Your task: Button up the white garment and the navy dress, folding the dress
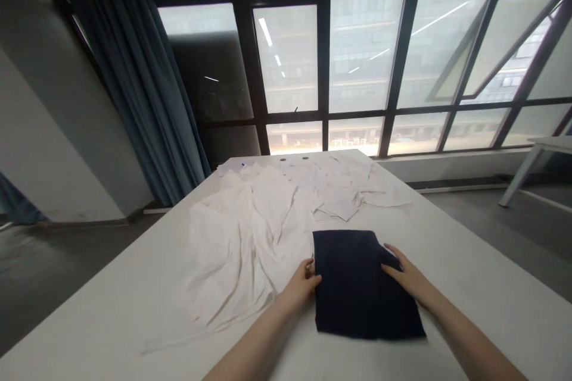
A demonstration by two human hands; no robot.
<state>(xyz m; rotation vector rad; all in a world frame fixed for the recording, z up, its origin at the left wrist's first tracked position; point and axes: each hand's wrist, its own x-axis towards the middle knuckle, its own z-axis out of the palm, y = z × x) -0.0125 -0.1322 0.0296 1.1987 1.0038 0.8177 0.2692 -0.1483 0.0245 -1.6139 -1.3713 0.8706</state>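
A navy-blue cut piece of fabric (353,286) lies flat on the white table, with a straight left edge and a curved notch at its upper right. My left hand (301,286) is closed at the fabric's left edge, thumb on top and the other fingers curled beside it. On the opposite side, my right hand (409,277) rests over the slanted right edge, its thumb and forefinger stretched out and apart. White crumpled cloth (245,238) spreads out just left of my left hand.
The long white table (473,303) reaches toward the window wall. Smaller white cloth pieces (337,199) lie beyond the navy fabric. A blue curtain (129,71) hangs at the left. Another table (552,143) stands at the far right.
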